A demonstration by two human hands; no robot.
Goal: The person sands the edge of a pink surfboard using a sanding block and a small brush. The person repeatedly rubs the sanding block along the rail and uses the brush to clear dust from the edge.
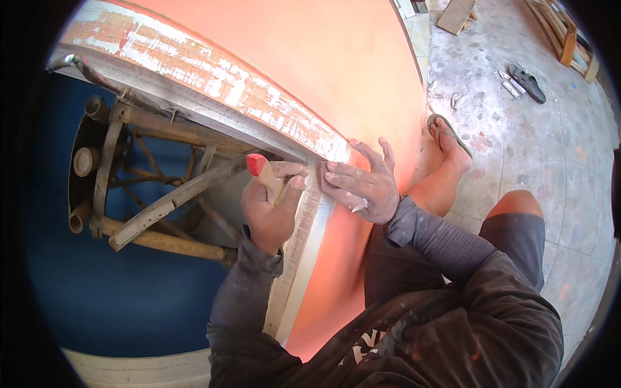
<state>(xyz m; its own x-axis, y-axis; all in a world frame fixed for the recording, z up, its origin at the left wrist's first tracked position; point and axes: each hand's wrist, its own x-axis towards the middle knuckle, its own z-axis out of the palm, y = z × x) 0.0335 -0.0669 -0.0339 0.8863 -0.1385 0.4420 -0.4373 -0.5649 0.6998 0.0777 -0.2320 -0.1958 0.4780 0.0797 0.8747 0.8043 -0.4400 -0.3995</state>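
My left hand (270, 213) is closed around a wooden-handled tool (257, 167) with a red end pointing up. The tool's working end is hidden, so its kind does not show. My right hand (365, 187), dusted white, presses a small brownish piece of sandpaper (325, 186) against the corner of the frame, its thumb and forefinger raised. The pale wooden frame (299, 249) runs between both hands and meets a sill (213, 107) with patchy white filler over worn orange paint.
A curved metal latch bar (107, 83) lies along the sill at the left. Beyond the opening stands bamboo and timber scaffolding (155, 213). An orange wall (310, 58) adjoins the frame. At right, a dark sandal (527, 84) and scraps lie on the dusty tiled floor (517, 149).
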